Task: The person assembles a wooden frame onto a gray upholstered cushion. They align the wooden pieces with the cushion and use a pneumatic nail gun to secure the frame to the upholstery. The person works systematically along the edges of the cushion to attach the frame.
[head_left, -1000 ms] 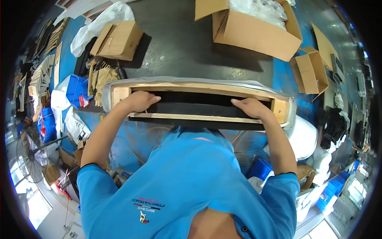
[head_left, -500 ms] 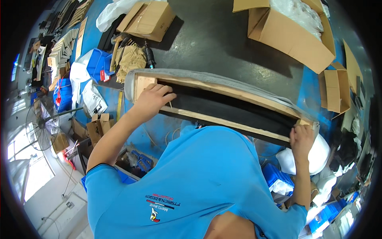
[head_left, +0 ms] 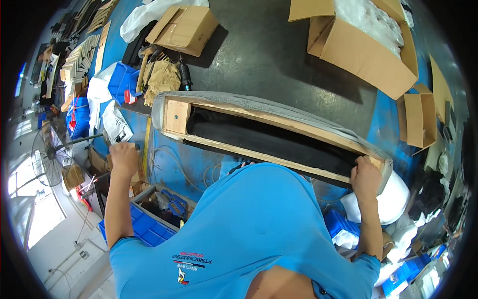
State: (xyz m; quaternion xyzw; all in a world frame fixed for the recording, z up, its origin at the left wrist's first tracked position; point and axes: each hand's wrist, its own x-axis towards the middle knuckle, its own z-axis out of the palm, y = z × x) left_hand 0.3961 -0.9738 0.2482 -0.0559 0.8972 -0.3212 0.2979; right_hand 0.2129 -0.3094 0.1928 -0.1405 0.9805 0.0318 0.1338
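Observation:
A long wooden frame [head_left: 269, 152], padded with grey fabric [head_left: 279, 107] along its far side and ends, lies across the work table in front of me. Black cloth [head_left: 259, 136] lines its hollow inside. At the frame's right end, my right hand [head_left: 366, 177] has its fingers bent over the near corner, gripping the wood. My left hand [head_left: 124, 157] is away from the frame, down at a small open cardboard box [head_left: 137, 189] on the left. Its fingers point down and are mostly hidden, so I cannot see whether they hold anything.
A cordless-looking black tool [head_left: 184, 74] and a crumpled tan bag [head_left: 162, 79] lie beyond the frame's left end. Cardboard boxes stand at the back, one holding clear plastic wrap [head_left: 371, 22]. A standing fan [head_left: 52, 154] is at far left, with a blue crate [head_left: 144, 226] nearer me.
My left hand has let go of the frame's left end and moved left and toward me to the small box. The frame has shifted slightly left; my right hand stays on it.

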